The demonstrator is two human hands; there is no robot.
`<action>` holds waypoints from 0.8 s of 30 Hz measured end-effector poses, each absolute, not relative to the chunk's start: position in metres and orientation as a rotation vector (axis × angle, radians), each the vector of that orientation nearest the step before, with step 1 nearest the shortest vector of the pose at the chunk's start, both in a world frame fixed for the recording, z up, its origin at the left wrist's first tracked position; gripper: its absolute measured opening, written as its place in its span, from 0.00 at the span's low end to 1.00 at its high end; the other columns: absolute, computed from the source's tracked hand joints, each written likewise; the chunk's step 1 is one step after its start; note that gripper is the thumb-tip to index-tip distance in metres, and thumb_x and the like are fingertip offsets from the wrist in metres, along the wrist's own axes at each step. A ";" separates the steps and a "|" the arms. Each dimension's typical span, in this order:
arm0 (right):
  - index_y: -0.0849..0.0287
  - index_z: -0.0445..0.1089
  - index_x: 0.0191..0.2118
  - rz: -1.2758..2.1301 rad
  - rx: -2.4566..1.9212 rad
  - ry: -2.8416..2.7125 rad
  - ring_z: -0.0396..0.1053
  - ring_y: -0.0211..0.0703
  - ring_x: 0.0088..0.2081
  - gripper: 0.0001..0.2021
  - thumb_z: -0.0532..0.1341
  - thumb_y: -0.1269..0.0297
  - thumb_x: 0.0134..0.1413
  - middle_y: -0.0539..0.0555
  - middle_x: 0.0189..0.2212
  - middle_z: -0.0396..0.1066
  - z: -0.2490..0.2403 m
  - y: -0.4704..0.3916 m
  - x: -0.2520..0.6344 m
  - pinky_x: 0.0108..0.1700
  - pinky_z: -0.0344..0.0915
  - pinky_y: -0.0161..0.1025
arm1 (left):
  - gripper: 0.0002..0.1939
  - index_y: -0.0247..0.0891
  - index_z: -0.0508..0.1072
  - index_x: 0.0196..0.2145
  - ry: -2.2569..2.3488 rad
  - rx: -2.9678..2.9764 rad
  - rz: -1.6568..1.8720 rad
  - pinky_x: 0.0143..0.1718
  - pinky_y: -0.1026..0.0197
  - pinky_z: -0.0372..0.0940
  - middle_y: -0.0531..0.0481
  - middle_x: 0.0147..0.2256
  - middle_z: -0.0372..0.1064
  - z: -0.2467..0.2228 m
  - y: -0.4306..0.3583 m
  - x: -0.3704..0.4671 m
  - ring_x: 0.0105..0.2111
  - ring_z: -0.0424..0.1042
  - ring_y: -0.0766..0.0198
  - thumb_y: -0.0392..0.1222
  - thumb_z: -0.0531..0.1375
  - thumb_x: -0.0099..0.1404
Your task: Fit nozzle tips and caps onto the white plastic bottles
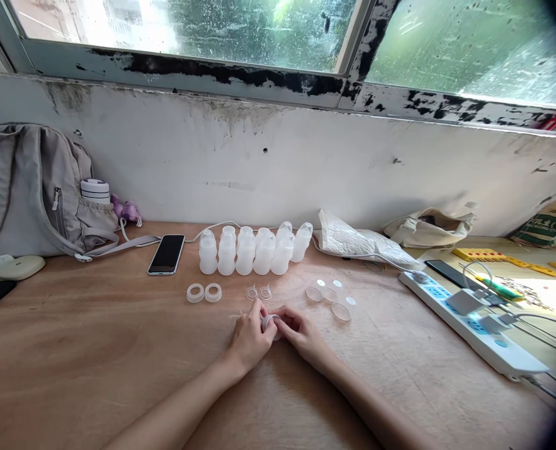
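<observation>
Pinching small pale ring [269, 318], left hand [248, 337] and right hand [303, 335] both — two rings [195, 300] loose leftward, clear discs [341, 312] rightward, bottles [245, 255] beyond hands — some look capped.

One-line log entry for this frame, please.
left hand: on ring | right hand: on same ring | bottles: behind hands | phone: left of bottles

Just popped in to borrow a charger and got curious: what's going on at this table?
The left hand and right hand together hold a small whitish ring-shaped piece just above the wooden table. Two similar rings lie nearby, with a cluster of frosted bottles standing behind.
</observation>
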State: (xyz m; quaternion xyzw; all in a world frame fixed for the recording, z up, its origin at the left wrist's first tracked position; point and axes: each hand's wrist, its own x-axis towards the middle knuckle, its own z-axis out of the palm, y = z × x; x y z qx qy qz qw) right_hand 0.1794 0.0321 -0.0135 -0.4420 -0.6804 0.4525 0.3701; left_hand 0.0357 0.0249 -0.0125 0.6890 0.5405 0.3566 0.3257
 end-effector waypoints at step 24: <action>0.60 0.64 0.32 1.202 -1.145 -1.638 0.60 0.34 0.22 0.12 0.55 0.56 0.52 0.49 0.22 0.63 -0.018 0.033 0.179 0.22 0.59 0.31 | 0.05 0.40 0.61 0.32 1.345 1.776 0.967 0.20 0.67 0.55 0.57 0.17 0.66 -0.009 0.024 0.035 0.16 0.66 0.67 0.43 0.49 0.60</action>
